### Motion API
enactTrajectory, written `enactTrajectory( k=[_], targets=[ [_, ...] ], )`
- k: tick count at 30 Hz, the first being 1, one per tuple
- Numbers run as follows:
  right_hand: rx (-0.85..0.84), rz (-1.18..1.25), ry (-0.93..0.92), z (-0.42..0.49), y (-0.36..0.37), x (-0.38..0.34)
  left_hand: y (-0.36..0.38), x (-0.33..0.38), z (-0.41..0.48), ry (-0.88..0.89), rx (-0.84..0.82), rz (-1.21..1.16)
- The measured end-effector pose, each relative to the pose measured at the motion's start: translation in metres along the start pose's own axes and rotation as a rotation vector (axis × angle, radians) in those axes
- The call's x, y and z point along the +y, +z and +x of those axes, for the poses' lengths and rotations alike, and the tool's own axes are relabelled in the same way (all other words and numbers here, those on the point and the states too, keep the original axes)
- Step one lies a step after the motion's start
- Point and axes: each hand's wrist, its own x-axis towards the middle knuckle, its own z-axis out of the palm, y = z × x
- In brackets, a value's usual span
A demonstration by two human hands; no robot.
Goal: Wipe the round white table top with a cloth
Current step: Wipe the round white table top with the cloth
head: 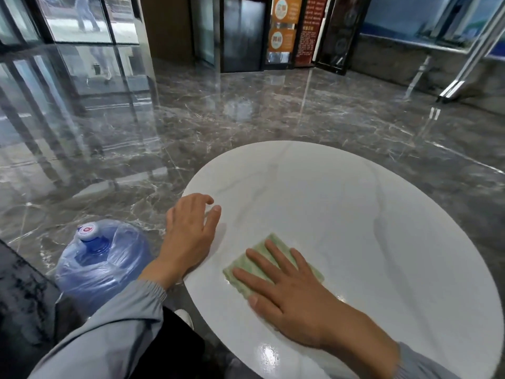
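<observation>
The round white table top fills the lower right of the view. A folded pale green cloth lies flat on its near left part. My right hand presses the cloth down with straight, spread fingers and covers most of it. My left hand rests on the table's left rim, fingers relaxed, thumb on the white surface; it holds nothing. Both hands are about a hand's width apart.
A large blue water bottle wrapped in clear plastic stands on the floor just left of the table. Glossy dark marble floor surrounds the table. Glass doors and signboards stand far behind.
</observation>
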Motion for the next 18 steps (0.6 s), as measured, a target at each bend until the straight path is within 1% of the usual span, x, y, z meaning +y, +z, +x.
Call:
enactTrajectory(
  k=[4, 6, 8, 10, 13, 15, 17, 18],
  targets=[
    [-0.013, 0.006, 0.067, -0.044, 0.005, 0.005, 0.000, 0.002, 0.000, 0.061, -0.066, 0.077],
    [0.006, 0.045, 0.093, -0.043, 0.000, 0.010, 0.000, -0.001, 0.003, 0.093, -0.092, 0.118],
    [0.056, 0.059, 0.162, -0.029, -0.006, 0.030, 0.001, -0.003, 0.004, 0.096, -0.108, 0.136],
    [0.105, 0.068, 0.300, -0.011, -0.012, 0.072, 0.002, -0.003, 0.004, 0.097, -0.116, 0.149],
    [0.135, 0.084, 0.609, 0.007, -0.028, 0.155, 0.002, -0.004, 0.004, 0.087, -0.112, 0.152],
    [0.146, 0.141, 0.782, 0.014, -0.041, 0.193, 0.002, -0.004, 0.005, 0.081, -0.108, 0.152],
    [0.146, 0.194, 0.861, 0.027, -0.047, 0.201, 0.003, -0.003, 0.005, 0.069, -0.095, 0.148],
    [0.138, 0.202, 0.853, 0.036, -0.048, 0.192, 0.004, -0.003, 0.006, 0.068, -0.086, 0.142]
  ],
)
